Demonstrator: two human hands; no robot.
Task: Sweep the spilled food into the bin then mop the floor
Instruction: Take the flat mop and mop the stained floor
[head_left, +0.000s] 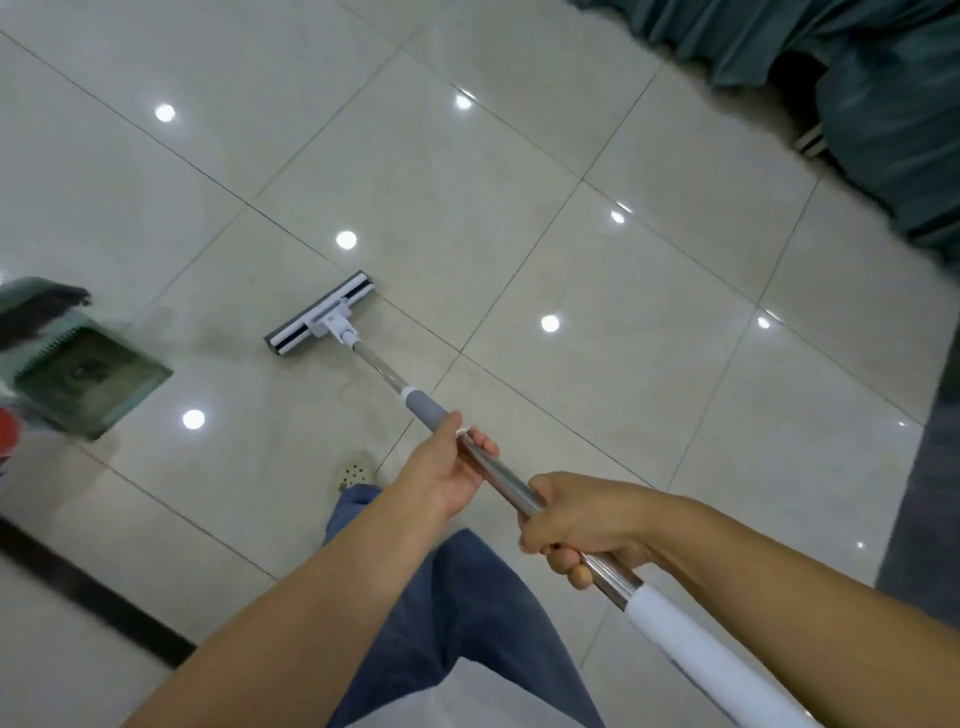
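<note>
Hands first: we are gripping the mop handle (506, 480) with both of them, low in the middle of the frame. Our left hand (454, 475) is wrapping the metal tube just below the grey sleeve, thumb lying along the top and fingertips curling round the far side. Our right hand (569, 522) is closing in a full fist on the same tube lower down, just above the white grip that is running off toward the lower right corner. The two hands are sitting near each other, apart, with bare metal between them.

From the left hand the handle is slanting up and left to the mop head (320, 314), which is lying flat on the glossy tiled floor (623, 338) at the frame's centre, its long side set diagonally.

At the left edge we are seeing a green dustpan (88, 384) resting on the tiles, with dark broom bristles (44, 309) above it, both well apart from the mop head. Below our arms, blue trouser legs and one pale shoe (355, 469) are showing. Dark green fabric (857, 78) is filling the upper right corner.
</note>
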